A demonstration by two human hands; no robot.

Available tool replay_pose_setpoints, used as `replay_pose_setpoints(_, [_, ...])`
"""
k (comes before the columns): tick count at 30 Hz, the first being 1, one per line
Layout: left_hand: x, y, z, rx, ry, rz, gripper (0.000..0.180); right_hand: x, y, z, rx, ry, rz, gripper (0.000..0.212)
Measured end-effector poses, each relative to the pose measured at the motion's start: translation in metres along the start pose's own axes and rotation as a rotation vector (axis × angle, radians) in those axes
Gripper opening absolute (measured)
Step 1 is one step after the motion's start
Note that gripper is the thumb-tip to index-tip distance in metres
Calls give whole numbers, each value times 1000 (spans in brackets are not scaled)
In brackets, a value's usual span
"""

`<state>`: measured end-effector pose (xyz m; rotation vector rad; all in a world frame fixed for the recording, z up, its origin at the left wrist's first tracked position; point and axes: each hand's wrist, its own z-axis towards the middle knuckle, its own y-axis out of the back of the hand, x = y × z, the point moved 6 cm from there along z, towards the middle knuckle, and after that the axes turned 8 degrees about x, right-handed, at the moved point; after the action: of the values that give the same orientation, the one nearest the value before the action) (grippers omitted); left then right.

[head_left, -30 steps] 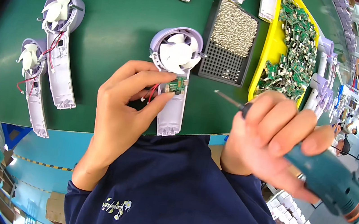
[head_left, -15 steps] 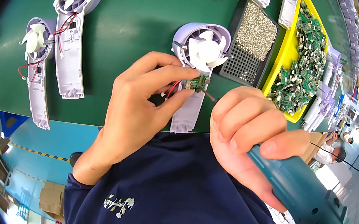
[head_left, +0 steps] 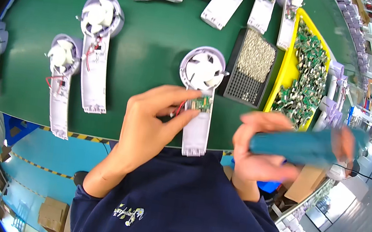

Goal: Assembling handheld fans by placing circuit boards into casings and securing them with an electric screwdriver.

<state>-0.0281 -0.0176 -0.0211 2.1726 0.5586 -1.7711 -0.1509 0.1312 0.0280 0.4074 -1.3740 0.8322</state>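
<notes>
Thumb and index finger of my left hand pinch a small green circuit board at the neck of a white plastic fan housing half. A white fan sits in the round purple head of this housing, and red wire shows beside my fingers. My right hand, smeared by motion, is closed around a teal electric screwdriver. The tool is off to the right of the housing, apart from the board, its bit hidden or too blurred to make out.
A black perforated tray of screws lies beyond the housing on the right, next to a yellow bin full of circuit boards. Two other fan housings lie at left, and several white housings line the table's far side.
My right hand has pulled the screwdriver away from the board to the right and swung it nearly level. My left hand still pinches the board. The whole view has shifted, showing more far housings.
</notes>
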Motion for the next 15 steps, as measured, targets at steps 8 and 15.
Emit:
replay_pose_setpoints(8, [-13, -4, -7, 26, -74, 0, 33, -41, -8, -28, -70, -667, 74, 38])
replay_pose_setpoints(15, [-33, -1, -12, -19, -206, 158, 31, -40, -15, -24, -106, -732, 352, 34])
